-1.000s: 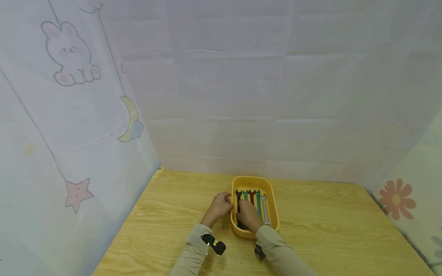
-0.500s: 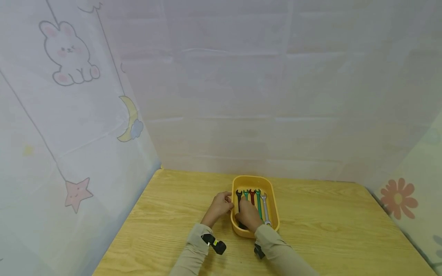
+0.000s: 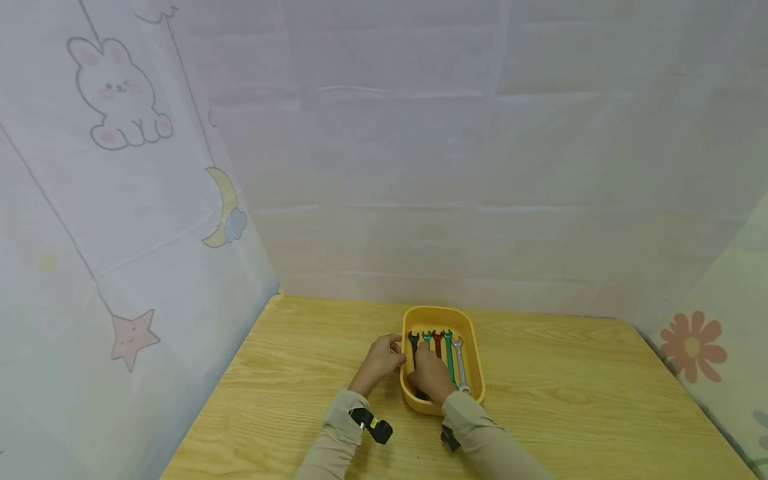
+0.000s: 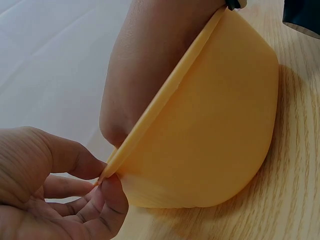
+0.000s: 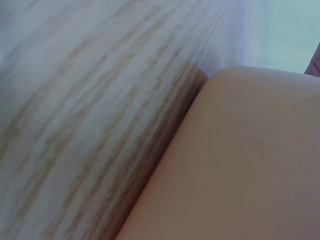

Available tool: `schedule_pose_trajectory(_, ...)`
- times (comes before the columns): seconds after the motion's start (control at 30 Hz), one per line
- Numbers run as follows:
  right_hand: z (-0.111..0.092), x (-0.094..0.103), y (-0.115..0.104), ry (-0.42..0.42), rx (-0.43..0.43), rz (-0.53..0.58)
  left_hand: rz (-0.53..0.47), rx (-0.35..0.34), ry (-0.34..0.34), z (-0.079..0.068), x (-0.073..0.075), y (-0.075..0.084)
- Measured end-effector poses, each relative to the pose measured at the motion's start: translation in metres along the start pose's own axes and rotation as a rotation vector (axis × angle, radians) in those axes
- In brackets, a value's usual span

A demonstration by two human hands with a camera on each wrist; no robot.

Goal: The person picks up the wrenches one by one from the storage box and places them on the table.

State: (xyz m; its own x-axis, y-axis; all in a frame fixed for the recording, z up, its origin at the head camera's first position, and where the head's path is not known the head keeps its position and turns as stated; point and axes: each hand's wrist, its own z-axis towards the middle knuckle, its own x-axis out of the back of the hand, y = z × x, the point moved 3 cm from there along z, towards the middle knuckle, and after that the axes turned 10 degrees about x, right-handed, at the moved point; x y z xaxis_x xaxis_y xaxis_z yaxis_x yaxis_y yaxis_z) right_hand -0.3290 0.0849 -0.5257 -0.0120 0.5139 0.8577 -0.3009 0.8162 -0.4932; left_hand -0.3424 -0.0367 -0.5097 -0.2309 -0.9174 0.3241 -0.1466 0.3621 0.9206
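A yellow tray (image 3: pixel 443 321) stands on the wooden table with several open-ended wrenches side by side in it. From left to right lie a black wrench (image 3: pixel 414 341), a green wrench (image 3: pixel 427 335), a red wrench (image 3: pixel 437 343), a second green wrench (image 3: pixel 450 360) and a silver wrench (image 3: pixel 461 367). My left hand (image 3: pixel 382 357) pinches the tray's left rim between thumb and fingers, as the left wrist view confirms. Inside the tray, my right hand (image 3: pixel 431 373) is over the black and first green wrenches. Its fingertips are hidden, so any grip cannot be seen.
The wooden tabletop (image 3: pixel 564 380) extends on both sides of the tray. A pale curtain (image 3: pixel 384 167) hangs behind it, with printed side sheets at left and right. In the right wrist view, the tray's outer wall (image 5: pixel 240 160) fills the lower right.
My right hand shifts very slightly within the tray, uncovering a little more of the first green wrench than a second ago. The left hand and the tray stay put.
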Motion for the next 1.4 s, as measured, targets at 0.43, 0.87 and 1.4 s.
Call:
schedule_pose_trajectory(0.43, -0.0003, -0.0034, -0.0021, -0.013, 0.023, 0.043, 0.01, 0.01, -0.002, 0.0008, -0.0012, -0.0005)
schedule_pose_trajectory(0.87, -0.0024, -0.0039, -0.0017, -0.031, 0.036, 0.011, 0.006, -0.002, -0.011, -0.001, -0.0007, 0.0)
schedule_pose_trajectory(1.4, -0.0012, 0.0028, -0.0064, -0.036, 0.048, -0.013, 0.032, -0.013, 0.0, -0.0017, -0.0001, 0.003)
